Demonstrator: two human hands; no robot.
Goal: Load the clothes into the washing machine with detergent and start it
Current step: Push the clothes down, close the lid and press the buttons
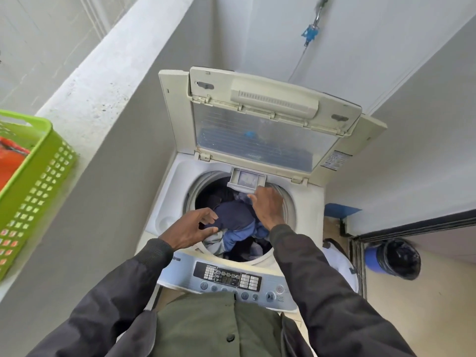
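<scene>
A cream top-loading washing machine (pixel 306 202) stands below me with its folding lid (pixel 257 124) raised. Dark navy, blue and grey clothes (pixel 235 222) fill the drum. At the drum's far rim a small detergent drawer (pixel 246 179) is pulled out. My right hand (pixel 268 206) reaches over the clothes, its fingers curled at the drawer's front edge. Over the drum's left side my left hand (pixel 192 229) hovers, fingers relaxed and spread, holding nothing. The control panel (pixel 229 276) with buttons runs along the near edge.
A green plastic basket (pixel 36 186) with something orange inside sits on the concrete ledge at left. A blue bucket (pixel 392 258) with a dark liner stands on the floor at right, past a door track. A tap with blue fitting (pixel 310 32) hangs on the wall behind.
</scene>
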